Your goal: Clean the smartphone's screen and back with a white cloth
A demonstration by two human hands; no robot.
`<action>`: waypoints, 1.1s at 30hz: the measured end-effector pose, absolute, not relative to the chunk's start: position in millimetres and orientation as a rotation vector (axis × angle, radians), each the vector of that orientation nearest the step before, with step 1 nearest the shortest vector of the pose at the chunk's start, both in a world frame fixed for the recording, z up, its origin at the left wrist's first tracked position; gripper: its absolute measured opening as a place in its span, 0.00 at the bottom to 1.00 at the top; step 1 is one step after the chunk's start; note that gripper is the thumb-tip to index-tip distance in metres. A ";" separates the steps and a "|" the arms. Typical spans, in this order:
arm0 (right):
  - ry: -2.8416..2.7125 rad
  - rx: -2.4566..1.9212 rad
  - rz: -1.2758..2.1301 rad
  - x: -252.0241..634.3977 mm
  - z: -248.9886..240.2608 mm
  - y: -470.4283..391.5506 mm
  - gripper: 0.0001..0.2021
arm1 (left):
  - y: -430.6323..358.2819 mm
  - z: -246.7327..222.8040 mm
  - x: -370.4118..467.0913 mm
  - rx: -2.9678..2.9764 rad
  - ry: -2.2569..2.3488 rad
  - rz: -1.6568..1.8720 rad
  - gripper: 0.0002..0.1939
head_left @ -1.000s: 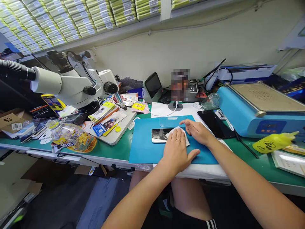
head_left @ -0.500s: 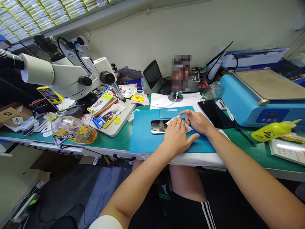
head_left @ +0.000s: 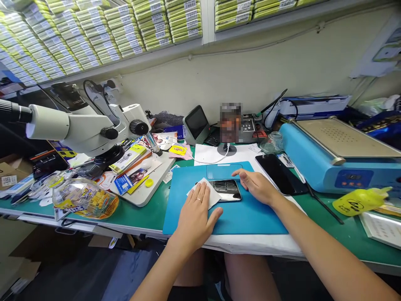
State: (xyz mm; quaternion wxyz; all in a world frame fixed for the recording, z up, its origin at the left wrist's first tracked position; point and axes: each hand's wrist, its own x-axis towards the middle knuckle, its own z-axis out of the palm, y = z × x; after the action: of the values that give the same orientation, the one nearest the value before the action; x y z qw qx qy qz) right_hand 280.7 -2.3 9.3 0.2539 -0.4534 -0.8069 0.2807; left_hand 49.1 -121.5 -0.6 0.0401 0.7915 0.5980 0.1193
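Note:
A phone (head_left: 227,190) lies sideways, its glossy face up, on a blue mat (head_left: 250,217). My left hand (head_left: 196,213) rests flat on a white wipe (head_left: 213,195), which covers the phone's left end; the fingers are stretched and a ring shows on one. At the phone's upper right corner, my right hand (head_left: 255,184) hovers with loosely bent fingers apart and nothing visible in them. Behind the phone lies a clear, thin glass sheet (head_left: 224,171). A large dark phone or panel (head_left: 280,173) sits right of the mat.
A microscope (head_left: 84,129) stands at the left above papers and a plastic bottle (head_left: 87,198). At the right are a blue heating plate machine (head_left: 313,156), a yellow squeeze bottle (head_left: 360,201) and a black rod. A small screen (head_left: 196,124) stands at the back.
My left hand and the wipe have moved from the phone's right end to its left end, uncovering the right part. My right hand stays near the right end. The view has tilted up.

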 end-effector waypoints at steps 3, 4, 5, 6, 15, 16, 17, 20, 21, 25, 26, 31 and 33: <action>-2.220 -1.259 0.750 280.7 9.5 -1.8 0.37 | -135.9 -2.4 48.7 2.430 1.845 0.369 0.36; -2.224 -1.261 0.748 280.7 9.2 -1.3 0.37 | -138.6 -2.7 49.3 2.430 1.850 0.372 0.37; -2.223 -1.258 0.747 280.7 8.9 -0.7 0.37 | -139.0 -2.7 49.9 2.427 1.854 0.377 0.37; -2.221 -1.251 0.746 280.6 8.5 -0.1 0.37 | -136.9 -2.3 50.4 2.422 1.857 0.381 0.36; -2.211 -1.239 0.739 281.1 2.7 3.2 0.36 | -104.4 5.0 50.5 2.379 1.860 0.351 0.37; -2.217 -1.244 0.733 281.3 1.6 3.7 0.36 | -112.0 4.4 49.7 2.379 1.865 0.351 0.37; -2.223 -1.250 0.727 281.5 0.6 4.3 0.36 | -121.1 3.7 48.6 2.383 1.866 0.351 0.37; -2.233 -1.273 0.708 280.9 0.1 5.1 0.36 | -144.0 2.6 46.0 2.411 1.846 0.344 0.37; -2.235 -1.275 0.706 280.4 0.8 5.1 0.36 | -146.6 2.8 46.0 2.416 1.845 0.341 0.37; -2.227 -1.251 0.715 278.2 5.4 3.0 0.36 | -126.6 6.7 55.5 2.402 1.845 0.334 0.39; -2.221 -1.245 0.717 277.8 6.4 2.3 0.35 | -117.9 7.9 59.7 2.401 1.833 0.335 0.40; -2.196 -1.249 0.726 277.7 8.1 -0.4 0.36 | -101.3 10.9 74.3 2.374 1.821 0.352 0.45; -2.204 -1.259 0.736 278.4 7.3 -0.2 0.36 | -109.6 9.7 70.5 2.395 1.796 0.353 0.45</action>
State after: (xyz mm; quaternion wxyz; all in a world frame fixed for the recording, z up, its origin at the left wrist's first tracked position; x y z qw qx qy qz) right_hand 278.4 -0.2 7.3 0.2469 -0.4616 -0.8081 0.2700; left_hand 70.5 -109.6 9.7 0.0637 0.7928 0.5947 0.1167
